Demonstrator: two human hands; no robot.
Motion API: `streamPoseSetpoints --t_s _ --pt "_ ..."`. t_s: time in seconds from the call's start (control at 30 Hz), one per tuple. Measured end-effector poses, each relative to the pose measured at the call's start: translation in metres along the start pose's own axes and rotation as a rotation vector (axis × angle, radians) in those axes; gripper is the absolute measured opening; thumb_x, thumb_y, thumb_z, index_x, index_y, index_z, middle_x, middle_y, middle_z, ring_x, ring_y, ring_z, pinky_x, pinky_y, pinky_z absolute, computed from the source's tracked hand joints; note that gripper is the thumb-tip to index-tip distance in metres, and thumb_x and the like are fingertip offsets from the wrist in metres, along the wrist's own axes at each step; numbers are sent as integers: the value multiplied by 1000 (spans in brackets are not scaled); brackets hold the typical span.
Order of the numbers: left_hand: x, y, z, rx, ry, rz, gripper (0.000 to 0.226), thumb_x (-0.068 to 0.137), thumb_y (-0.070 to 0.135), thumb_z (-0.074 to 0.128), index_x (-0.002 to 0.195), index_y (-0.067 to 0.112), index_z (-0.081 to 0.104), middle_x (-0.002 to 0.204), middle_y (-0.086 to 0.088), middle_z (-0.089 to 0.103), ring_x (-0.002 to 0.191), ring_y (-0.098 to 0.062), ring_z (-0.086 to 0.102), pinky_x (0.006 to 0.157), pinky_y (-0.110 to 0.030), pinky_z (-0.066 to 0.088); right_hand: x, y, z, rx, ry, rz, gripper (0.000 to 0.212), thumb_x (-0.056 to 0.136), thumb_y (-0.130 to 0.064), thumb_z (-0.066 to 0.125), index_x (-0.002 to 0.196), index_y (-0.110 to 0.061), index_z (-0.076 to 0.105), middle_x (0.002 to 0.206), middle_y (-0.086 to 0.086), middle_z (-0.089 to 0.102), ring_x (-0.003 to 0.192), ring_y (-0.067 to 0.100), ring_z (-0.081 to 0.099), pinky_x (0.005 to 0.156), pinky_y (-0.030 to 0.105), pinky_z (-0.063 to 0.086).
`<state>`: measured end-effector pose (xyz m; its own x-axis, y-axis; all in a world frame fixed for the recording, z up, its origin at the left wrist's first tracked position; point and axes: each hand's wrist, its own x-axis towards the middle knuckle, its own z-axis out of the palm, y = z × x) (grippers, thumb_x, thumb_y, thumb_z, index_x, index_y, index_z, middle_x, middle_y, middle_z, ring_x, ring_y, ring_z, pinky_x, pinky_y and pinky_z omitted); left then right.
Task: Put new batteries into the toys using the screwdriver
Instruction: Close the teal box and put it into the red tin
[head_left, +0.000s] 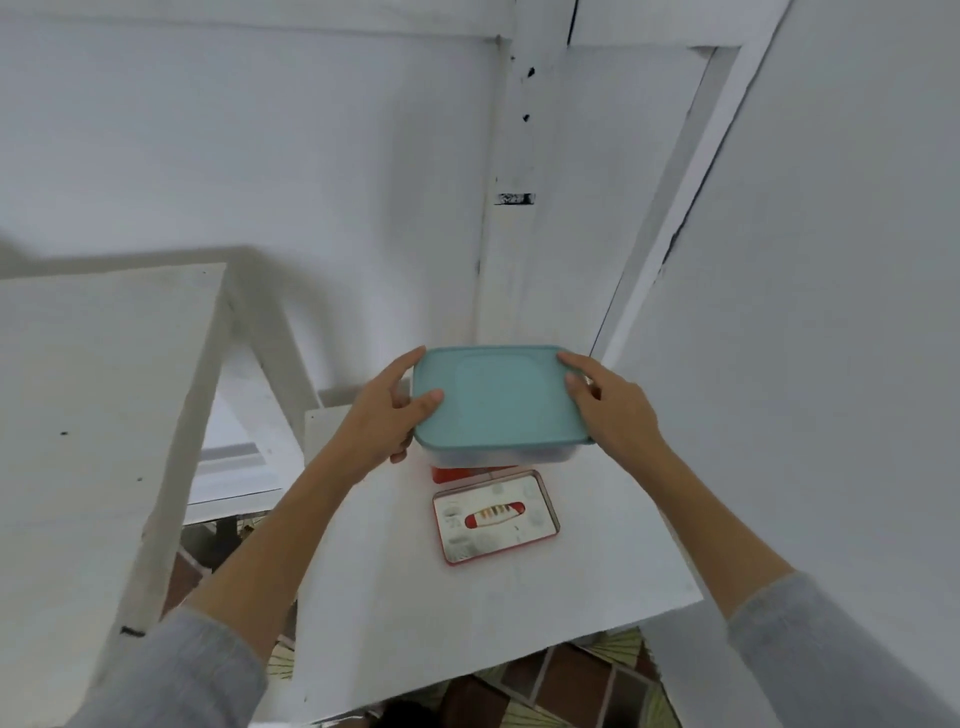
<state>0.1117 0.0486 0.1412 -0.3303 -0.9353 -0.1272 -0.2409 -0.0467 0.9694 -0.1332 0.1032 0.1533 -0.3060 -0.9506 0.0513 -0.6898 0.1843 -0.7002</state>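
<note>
1. You are holding a clear plastic box (498, 454) with a teal lid (498, 397) between both hands, above the far part of a small white table (415, 597).
2. Your left hand (382, 415) is gripping the box's left end: the thumb is lying on the lid and the fingers are curling round the edge and underneath.
3. Your right hand (605, 400) is gripping the right end, thumb on the lid's rim and fingers wrapping the far corner.
4. The toys, batteries and screwdriver are not showing plainly. Dark shapes are visible through the box wall, too blurred to name.
5. A red-rimmed tin (496, 516) is lying just in front of the box, with a red and white item pictured on or lying in it; I cannot tell which. Something red (457, 473) is peeking out beneath the box.
6. By my reading, you are at the very start, fetching supplies; no toy is open yet.
7. Next, I judge, you are needing a flat spot to set the box down, then one hand steadying it while the other is prising up a lid corner.
</note>
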Motion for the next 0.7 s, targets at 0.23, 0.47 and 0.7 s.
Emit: streamPoseSetpoints --t_s 0.23,0.47,0.7 --pt "53 -27 18 16 35 -62 61 92 25 61 145 33 33 59 4 58 47 -13 41 42 -27 40 60 40 22 118 -41 5 32 95 -30 47 126 -35 54 64 -4 41 60 10 40 63 32 44" --pt "117 -77 28 101 41 -120 65 91 25 63 145 37 28 64 -1 56 43 -4 44 43 -23 41 121 86 56 171 -235 44 40 93 -17 53 132 -26 49 66 -2 35 60 10 36 52 8 35" --pt "157 -133 42 83 47 -255 65 88 17 66 141 28 29 76 -8 59 52 -1 53 47 -10 41 168 125 95 41 -448 25 49 93 -14 52 138 -25 38 68 -3 39 61 7 40 55 8 37"
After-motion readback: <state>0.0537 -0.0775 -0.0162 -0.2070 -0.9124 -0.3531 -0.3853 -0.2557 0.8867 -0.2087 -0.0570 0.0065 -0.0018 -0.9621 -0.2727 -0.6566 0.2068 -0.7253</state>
